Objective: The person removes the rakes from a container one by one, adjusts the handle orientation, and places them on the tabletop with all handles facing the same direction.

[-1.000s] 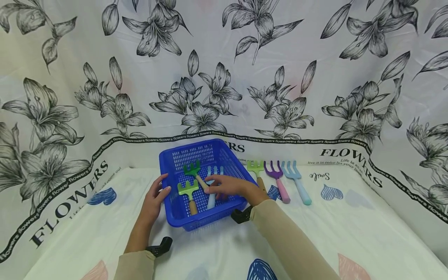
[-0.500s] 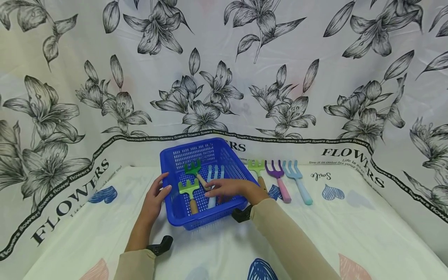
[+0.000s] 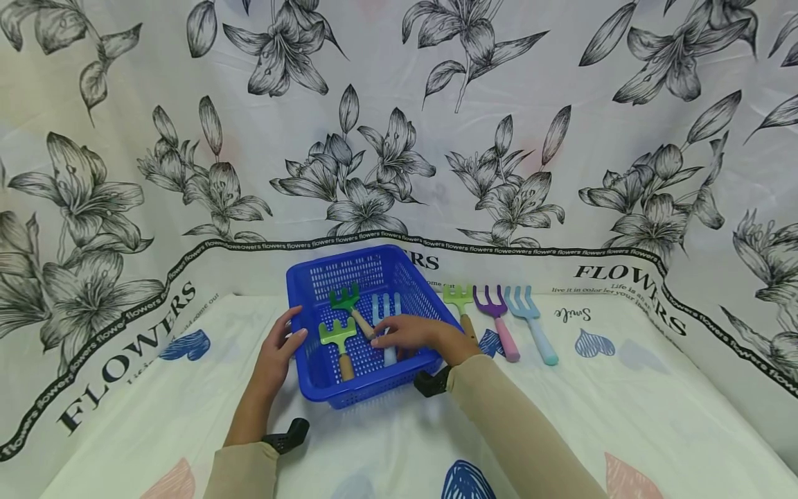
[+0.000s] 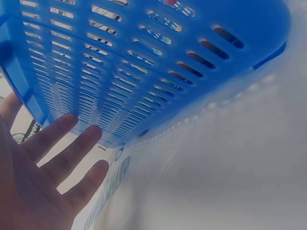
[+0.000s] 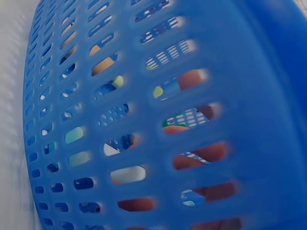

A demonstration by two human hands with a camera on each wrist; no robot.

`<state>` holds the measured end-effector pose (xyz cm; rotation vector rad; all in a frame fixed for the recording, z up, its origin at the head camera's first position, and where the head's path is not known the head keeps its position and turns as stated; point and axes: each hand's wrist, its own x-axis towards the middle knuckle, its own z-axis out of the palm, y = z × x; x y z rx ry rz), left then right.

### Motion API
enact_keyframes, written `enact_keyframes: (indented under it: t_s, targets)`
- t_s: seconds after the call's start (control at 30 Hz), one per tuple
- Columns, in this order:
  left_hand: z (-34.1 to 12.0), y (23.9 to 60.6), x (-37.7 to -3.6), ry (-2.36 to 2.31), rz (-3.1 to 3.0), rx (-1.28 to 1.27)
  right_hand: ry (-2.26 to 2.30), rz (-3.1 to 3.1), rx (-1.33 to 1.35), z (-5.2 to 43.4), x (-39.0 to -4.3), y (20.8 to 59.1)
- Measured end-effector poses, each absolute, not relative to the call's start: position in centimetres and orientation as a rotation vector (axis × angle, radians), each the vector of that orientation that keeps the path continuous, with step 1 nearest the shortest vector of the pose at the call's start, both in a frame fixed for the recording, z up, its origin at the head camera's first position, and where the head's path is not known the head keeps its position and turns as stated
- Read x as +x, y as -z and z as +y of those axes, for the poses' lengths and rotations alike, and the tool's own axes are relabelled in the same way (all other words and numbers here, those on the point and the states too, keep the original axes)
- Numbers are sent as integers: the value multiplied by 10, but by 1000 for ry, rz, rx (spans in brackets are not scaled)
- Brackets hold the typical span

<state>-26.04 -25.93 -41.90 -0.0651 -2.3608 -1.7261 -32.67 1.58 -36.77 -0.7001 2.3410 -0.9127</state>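
Note:
A blue perforated plastic basket [image 3: 368,383] holds several garden hand forks. Inside lie a dark green one [image 3: 344,299] with a cream handle, a lime green one [image 3: 339,335] with a wooden handle, and a light blue one [image 3: 390,356]. My left hand [image 3: 277,352] touches the basket's left side; in the left wrist view its fingers [image 4: 72,155] are straight and spread along the outer wall. My right hand [image 3: 413,335] reaches over the near right rim, across the light blue fork. Its fingertips are by the dark green fork's handle end. I cannot tell whether they grip the light blue fork.
Right of the basket, three more hand forks lie side by side on the white patterned cloth [image 3: 598,409]: lime green [image 3: 459,296], purple with a pink handle [image 3: 495,312], and light blue [image 3: 533,322]. A flower-print curtain [image 3: 436,173] hangs behind.
Inside the basket, the light blue fork's handle has shifted to the right. My right hand has moved slightly the same way. My left hand stays at the basket's left side.

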Motion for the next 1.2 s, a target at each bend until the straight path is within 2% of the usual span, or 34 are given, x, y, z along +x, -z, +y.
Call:
enact_keyframes:
  t_s: [0.3,1.0,1.2]
  targets:
    - [-248,398,-245,1728,-2374,-64,797,2376,-730,15,-326,368]
    - [-249,398,-244,1724,-2376,-61,599,2496,-737,15,-327,370]
    - [-256,413,-257,1712,-2387,-34,646,2548,-769,13,-328,371]
